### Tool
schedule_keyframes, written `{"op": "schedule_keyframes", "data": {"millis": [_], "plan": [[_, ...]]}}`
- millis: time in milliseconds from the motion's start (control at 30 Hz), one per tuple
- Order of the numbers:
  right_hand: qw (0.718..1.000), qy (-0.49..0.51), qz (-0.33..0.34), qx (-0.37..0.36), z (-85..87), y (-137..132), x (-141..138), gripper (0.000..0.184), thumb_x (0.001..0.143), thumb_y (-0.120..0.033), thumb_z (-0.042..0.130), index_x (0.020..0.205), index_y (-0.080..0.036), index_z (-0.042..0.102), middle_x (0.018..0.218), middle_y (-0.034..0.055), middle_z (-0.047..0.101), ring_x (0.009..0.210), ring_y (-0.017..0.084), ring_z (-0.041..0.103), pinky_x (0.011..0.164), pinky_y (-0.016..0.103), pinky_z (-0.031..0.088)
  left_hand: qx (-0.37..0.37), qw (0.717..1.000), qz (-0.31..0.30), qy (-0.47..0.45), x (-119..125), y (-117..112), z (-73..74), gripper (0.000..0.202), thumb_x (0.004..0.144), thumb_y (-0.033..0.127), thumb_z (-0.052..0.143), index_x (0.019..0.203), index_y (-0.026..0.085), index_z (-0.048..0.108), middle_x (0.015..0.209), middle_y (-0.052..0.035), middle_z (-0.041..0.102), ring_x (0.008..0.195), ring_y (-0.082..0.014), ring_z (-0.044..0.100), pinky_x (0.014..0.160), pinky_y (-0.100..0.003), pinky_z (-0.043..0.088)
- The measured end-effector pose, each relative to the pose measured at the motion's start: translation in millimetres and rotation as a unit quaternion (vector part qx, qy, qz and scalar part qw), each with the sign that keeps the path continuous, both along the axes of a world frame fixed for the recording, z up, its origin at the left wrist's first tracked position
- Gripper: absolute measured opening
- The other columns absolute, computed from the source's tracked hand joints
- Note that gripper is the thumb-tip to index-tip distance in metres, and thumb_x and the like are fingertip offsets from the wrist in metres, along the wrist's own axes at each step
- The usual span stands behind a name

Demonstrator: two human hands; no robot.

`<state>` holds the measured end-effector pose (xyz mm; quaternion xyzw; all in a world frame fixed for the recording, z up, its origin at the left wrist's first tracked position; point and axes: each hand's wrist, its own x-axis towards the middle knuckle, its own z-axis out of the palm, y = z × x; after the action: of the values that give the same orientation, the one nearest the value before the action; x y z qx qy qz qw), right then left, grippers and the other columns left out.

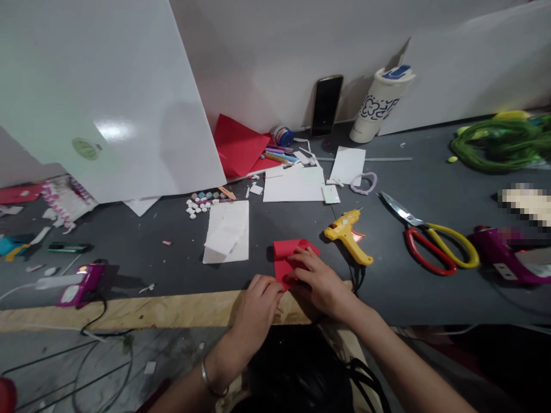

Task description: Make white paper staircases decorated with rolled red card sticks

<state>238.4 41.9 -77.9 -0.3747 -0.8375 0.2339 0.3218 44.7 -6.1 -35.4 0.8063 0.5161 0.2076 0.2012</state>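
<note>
A small piece of red paper (287, 252) lies near the front edge of the dark grey table (172, 269), partly folded over. My right hand (321, 284) rests on its right side with fingers stretched flat, pressing it down. My left hand (258, 301) is at the paper's lower left corner, fingers curled and pinching its edge. A metal bangle circles my left wrist. A yellow glue gun (348, 234) lies just right of the paper.
Red-and-yellow scissors (430, 241) and a purple glue gun (501, 252) lie to the right, green cord (499, 140) at far right. White paper sheets (227, 232), pens, beads, a phone (326, 105) and a cup (379, 106) sit behind. Another purple glue gun (81, 284) lies left. A large white board (103, 97) leans at the back left.
</note>
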Motion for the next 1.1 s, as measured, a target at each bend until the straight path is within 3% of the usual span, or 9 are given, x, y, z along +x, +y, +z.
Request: {"op": "schedule_keyframes", "data": {"millis": [333, 633, 800, 933, 1100], "plan": [[1.0, -0.004, 0.003, -0.005, 5.8, 0, -2, 0.012, 0.081, -0.012, 0.063, 0.089, -0.02, 0.068, 0.117, 0.0131, 0.062, 0.126, 0.03, 0.049, 0.102, 0.054, 0.043, -0.031, 0.999, 0.003, -0.037, 3, -1, 6.7, 0.016, 0.094, 0.011, 0.046, 0.087, 0.019, 0.058, 0.089, -0.0039, 0.061, 0.088, -0.018, 0.055, 0.076, -0.031, 0.049], [1.0, 0.002, 0.01, 0.007, 11.8, -1, -4, 0.007, 0.084, -0.017, 0.063, 0.084, -0.022, 0.068, 0.106, 0.0088, 0.064, 0.104, 0.024, 0.058, 0.102, 0.054, 0.04, 0.005, 1.0, -0.015, 0.015, -3, 3, 2.7, 0.018, 0.098, 0.019, 0.043, 0.087, 0.019, 0.058, 0.084, -0.003, 0.063, 0.081, -0.0174, 0.057, 0.074, -0.031, 0.048], [1.0, 0.024, 0.004, 0.01, 14.6, 0, -6, 0.008, 0.085, -0.015, 0.062, 0.084, -0.022, 0.065, 0.1, 0.0071, 0.066, 0.097, 0.022, 0.06, 0.101, 0.051, 0.04, 0.017, 0.999, -0.018, -0.02, -3, 12, 6.1, 0.021, 0.098, 0.02, 0.042, 0.088, 0.018, 0.06, 0.083, -0.0025, 0.066, 0.079, -0.0164, 0.058, 0.074, -0.031, 0.05], [0.999, 0.039, 0.004, -0.015, 18.2, -2, -7, 0.007, 0.088, -0.016, 0.059, 0.087, -0.022, 0.062, 0.098, 0.0053, 0.067, 0.096, 0.02, 0.06, 0.106, 0.053, 0.033, -0.002, 0.998, 0.005, -0.059, -3, 21, 5.3, 0.019, 0.097, 0.022, 0.047, 0.084, 0.018, 0.062, 0.083, -0.0024, 0.066, 0.082, -0.0165, 0.06, 0.075, -0.03, 0.051], [0.998, 0.027, -0.001, -0.051, 18.6, -5, -10, 0.007, 0.09, -0.018, 0.056, 0.085, -0.022, 0.059, 0.088, 0.0014, 0.068, 0.088, 0.018, 0.06, 0.111, 0.056, 0.022, -0.02, 0.999, -0.017, -0.033, -5, 23, -0.7, 0.013, 0.095, 0.02, 0.051, 0.088, 0.017, 0.062, 0.089, -0.0043, 0.065, 0.086, -0.0176, 0.058, 0.077, -0.031, 0.05]]}}
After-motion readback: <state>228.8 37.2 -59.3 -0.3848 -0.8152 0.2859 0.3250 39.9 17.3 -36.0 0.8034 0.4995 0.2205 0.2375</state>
